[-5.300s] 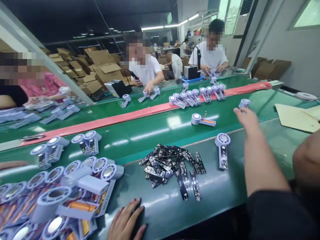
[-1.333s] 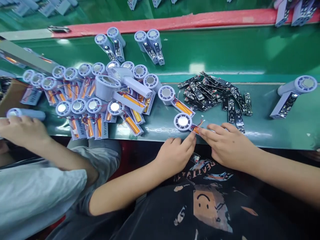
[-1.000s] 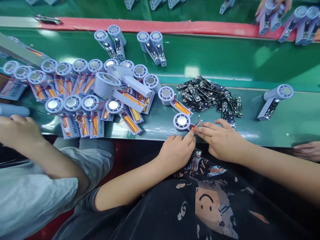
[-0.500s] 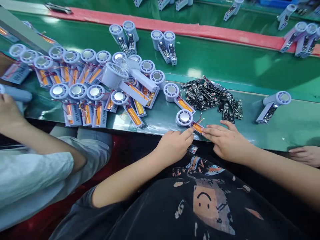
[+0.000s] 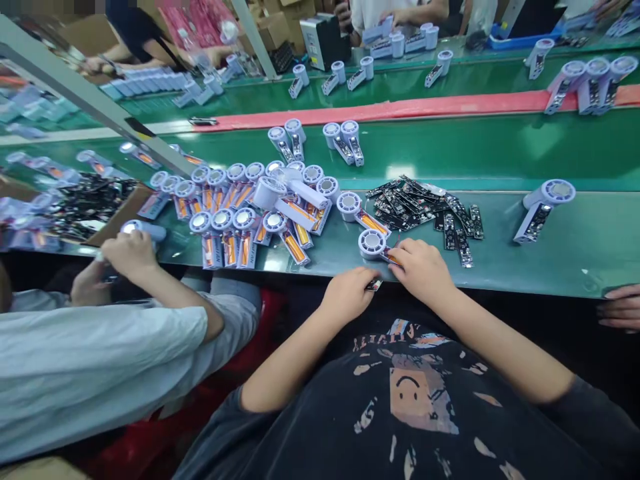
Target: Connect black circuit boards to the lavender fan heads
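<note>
Just off the near edge of the desk (image 5: 590, 257), a circuit board (image 5: 374, 285) is pinched in the left hand (image 5: 348, 293). Beside that edge, the nearest fan (image 5: 372, 244), best kept steady, is touched by the curled right hand (image 5: 424, 267), its grip unclear.

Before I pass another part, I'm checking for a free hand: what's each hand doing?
Left hand: closed, holding a small circuit board.
Right hand: touching a purple fan; whether its grip is closed cannot be told.

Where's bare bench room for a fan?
Bare bench lies between the circuit-board pile and the lone fan at right; also from that fan to a co-worker's hand. Crowded: the fan cluster left of the right hand.
</note>
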`<action>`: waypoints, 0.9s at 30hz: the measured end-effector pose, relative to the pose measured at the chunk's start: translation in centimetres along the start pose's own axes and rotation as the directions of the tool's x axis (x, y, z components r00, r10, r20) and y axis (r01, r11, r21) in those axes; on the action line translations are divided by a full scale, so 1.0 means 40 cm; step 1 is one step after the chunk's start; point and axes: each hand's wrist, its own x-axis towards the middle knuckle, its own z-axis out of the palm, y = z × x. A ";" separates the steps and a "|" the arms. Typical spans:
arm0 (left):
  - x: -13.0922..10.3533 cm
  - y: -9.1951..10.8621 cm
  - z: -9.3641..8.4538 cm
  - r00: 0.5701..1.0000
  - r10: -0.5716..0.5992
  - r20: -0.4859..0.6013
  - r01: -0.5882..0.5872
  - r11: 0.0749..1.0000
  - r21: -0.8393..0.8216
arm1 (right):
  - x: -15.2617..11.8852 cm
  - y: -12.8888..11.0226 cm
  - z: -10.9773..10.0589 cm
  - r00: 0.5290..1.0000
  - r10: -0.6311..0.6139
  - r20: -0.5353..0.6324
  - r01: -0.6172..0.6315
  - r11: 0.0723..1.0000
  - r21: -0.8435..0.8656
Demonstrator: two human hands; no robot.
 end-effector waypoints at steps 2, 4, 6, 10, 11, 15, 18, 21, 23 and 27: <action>0.002 0.001 0.016 0.998 -0.027 -0.056 0.024 0.998 -0.049 | 0.004 0.010 0.014 1.000 -0.013 -0.020 0.014 0.998 0.058; 0.006 0.001 0.028 0.988 -0.013 -0.157 -0.004 0.994 -0.107 | 0.002 0.024 0.024 0.999 -0.033 -0.030 0.036 0.990 0.134; 0.016 -0.001 0.032 0.965 0.000 -0.262 -0.041 0.988 -0.151 | -0.005 0.035 0.035 0.998 -0.054 -0.036 0.060 0.976 0.210; 0.048 -0.002 0.025 0.955 0.005 -0.297 -0.050 0.989 -0.143 | -0.033 0.040 0.055 0.992 -0.111 -0.052 0.122 0.944 0.307; 0.054 -0.001 0.023 0.955 0.001 -0.298 -0.054 0.984 -0.169 | -0.040 0.039 0.059 0.991 -0.125 -0.056 0.137 0.938 0.319; 0.058 0.002 0.031 0.947 -0.034 -0.318 -0.066 0.952 -0.299 | -0.064 0.043 0.070 0.984 -0.162 -0.070 0.176 0.922 0.344; 0.049 0.007 0.046 0.951 -0.089 -0.296 -0.017 0.941 -0.338 | -0.071 0.049 0.073 0.983 -0.170 -0.073 0.185 0.915 0.359; 0.050 0.016 0.048 0.958 -0.151 -0.243 0.046 0.920 -0.390 | -0.073 0.052 0.072 0.974 -0.214 -0.079 0.228 0.916 0.329; 0.057 0.019 0.036 0.966 -0.179 -0.185 0.088 0.905 -0.416 | -0.075 0.052 0.069 0.961 -0.261 -0.093 0.277 0.917 0.287; 0.067 0.013 0.002 0.990 -0.134 -0.047 0.109 0.927 -0.358 | -0.078 0.055 0.062 0.955 -0.281 -0.095 0.296 0.915 0.275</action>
